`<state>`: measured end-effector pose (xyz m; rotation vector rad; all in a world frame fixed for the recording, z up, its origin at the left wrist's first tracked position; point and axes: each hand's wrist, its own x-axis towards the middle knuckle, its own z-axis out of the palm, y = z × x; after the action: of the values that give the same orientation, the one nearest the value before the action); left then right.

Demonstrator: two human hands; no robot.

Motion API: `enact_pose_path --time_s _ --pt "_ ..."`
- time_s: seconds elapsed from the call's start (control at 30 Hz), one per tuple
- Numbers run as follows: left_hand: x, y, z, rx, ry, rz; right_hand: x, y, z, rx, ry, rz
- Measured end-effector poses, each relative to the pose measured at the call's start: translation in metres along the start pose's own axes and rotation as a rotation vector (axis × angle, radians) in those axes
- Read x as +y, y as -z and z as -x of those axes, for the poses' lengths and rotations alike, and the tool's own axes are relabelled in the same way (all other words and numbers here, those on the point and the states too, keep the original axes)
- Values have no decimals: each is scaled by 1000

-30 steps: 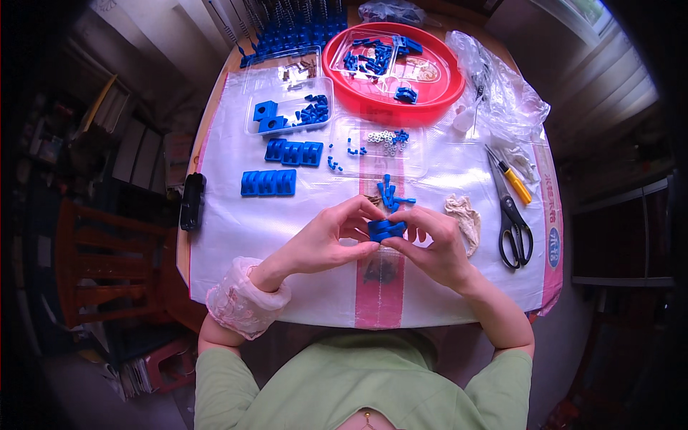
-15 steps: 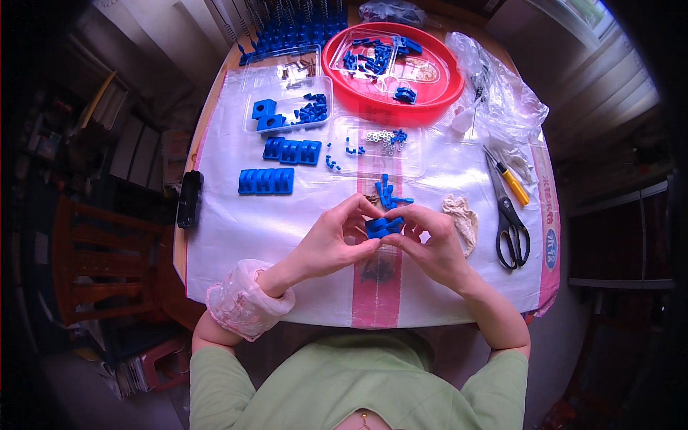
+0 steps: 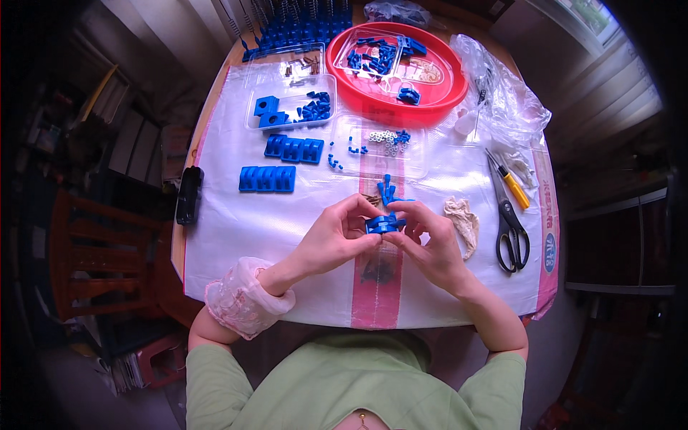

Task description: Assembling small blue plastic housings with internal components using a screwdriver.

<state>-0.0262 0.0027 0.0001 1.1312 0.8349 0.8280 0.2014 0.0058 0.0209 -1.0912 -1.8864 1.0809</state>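
Observation:
Between my two hands, above the pink stripe of the table cover, is a small blue plastic block with curved ribs (image 3: 383, 225). My left hand (image 3: 349, 228) grips its left side between thumb and fingers. My right hand (image 3: 424, 231) pinches the right side, thumb below and forefinger above. Just beyond my fingertips lie several loose blue plastic pegs (image 3: 387, 188) and a few thin brown pins (image 3: 372, 200). Farther left stand two rows of blue ribbed blocks, a nearer row (image 3: 267, 179) and a farther row (image 3: 294, 149). My fingers partly hide the held block.
Clear plastic trays hold blue parts (image 3: 289, 104) and small white rings (image 3: 387, 136). Behind them sits a red basin (image 3: 450, 97). To the right lie black scissors (image 3: 510, 236), a yellow-handled tool (image 3: 516, 189) and a crumpled cloth (image 3: 462, 223). A black case (image 3: 189, 196) rests at the left edge.
The blue block has turned slightly between my fingers, showing more of its ribbed face. My right fingers have shifted a little; both hands stay in nearly the same place.

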Motion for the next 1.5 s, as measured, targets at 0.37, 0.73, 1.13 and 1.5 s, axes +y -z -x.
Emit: enact_pose_path --time_s 0.37,0.73,1.13,1.5 --pt "-1 4 -3 20 69 204 5 3 -1 68 17 13" --pt "22 4 2 170 92 255 -6 91 -11 563 -50 657" --pt "26 16 1 241 45 247 47 150 5 568 -478 1025" --pt "19 21 -5 282 43 280 67 154 4 499 -532 1008"
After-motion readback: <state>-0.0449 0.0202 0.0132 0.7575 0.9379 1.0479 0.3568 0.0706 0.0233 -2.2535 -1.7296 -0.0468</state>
